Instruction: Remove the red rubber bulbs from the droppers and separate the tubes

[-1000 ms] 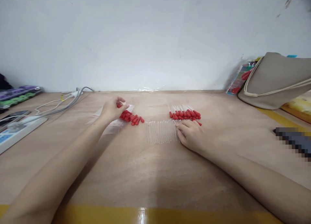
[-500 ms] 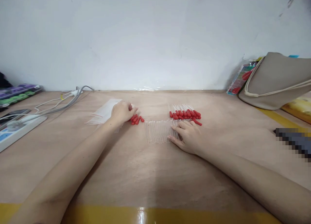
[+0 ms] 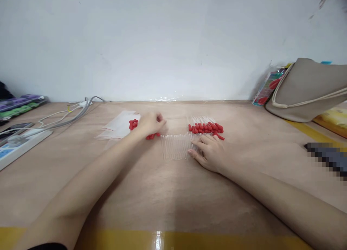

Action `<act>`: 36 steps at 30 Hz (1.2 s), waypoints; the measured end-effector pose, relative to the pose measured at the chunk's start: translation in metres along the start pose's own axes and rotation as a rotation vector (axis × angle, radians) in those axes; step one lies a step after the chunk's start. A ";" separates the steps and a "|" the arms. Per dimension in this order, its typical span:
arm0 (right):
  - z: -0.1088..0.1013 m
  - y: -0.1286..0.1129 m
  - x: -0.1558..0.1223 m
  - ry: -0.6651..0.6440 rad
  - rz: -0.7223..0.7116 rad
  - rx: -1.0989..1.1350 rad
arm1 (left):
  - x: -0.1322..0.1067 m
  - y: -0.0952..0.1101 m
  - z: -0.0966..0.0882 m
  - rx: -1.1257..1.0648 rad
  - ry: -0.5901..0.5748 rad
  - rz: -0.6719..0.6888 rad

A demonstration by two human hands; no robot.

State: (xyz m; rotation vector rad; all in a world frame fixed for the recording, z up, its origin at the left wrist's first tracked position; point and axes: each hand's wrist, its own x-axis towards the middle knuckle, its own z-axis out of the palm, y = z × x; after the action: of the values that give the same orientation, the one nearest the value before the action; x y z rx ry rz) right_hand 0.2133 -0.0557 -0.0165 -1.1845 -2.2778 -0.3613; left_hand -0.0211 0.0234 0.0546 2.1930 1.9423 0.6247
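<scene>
A row of clear thin dropper tubes [image 3: 175,147] lies side by side on the table. My right hand [image 3: 210,152] rests over the right end of the row, fingers spread and touching the tubes. Beyond it lie several tubes fitted with red rubber bulbs [image 3: 206,127]. My left hand [image 3: 150,123] hovers left of these, fingers drawn together and slightly blurred; whatever is in them cannot be seen. Loose red rubber bulbs [image 3: 153,136] lie partly hidden under this hand, and a second small heap of red bulbs [image 3: 133,124] shows behind its wrist.
Clear zip bags [image 3: 116,125] lie left of the bulbs. A power strip [image 3: 25,147] with cables [image 3: 73,116] is at far left. On the right stand a grey bag [image 3: 306,89] and a printed packet [image 3: 269,85], with a pixelated dark object [image 3: 326,156] nearer.
My left hand has moved right, away from the zip bags and over the loose bulbs, uncovering the red heap behind its wrist. My right hand has stayed on the tubes.
</scene>
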 end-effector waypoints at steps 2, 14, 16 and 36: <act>-0.001 0.000 0.000 -0.005 0.000 0.005 | 0.004 0.021 0.016 0.049 -0.083 0.066; 0.002 0.002 -0.002 0.044 0.057 0.095 | 0.036 0.086 0.070 0.108 -0.256 -0.062; 0.002 0.003 -0.002 0.061 0.071 0.119 | 0.040 0.087 0.067 0.102 -0.273 -0.072; 0.001 0.003 -0.002 0.174 -0.083 0.208 | -0.081 -0.024 0.047 -0.140 0.280 0.715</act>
State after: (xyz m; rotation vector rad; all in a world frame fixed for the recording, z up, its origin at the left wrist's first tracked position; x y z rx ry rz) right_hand 0.2164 -0.0546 -0.0185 -0.9202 -2.1578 -0.2414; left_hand -0.0303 -0.0449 -0.0134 2.8029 1.0970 1.1678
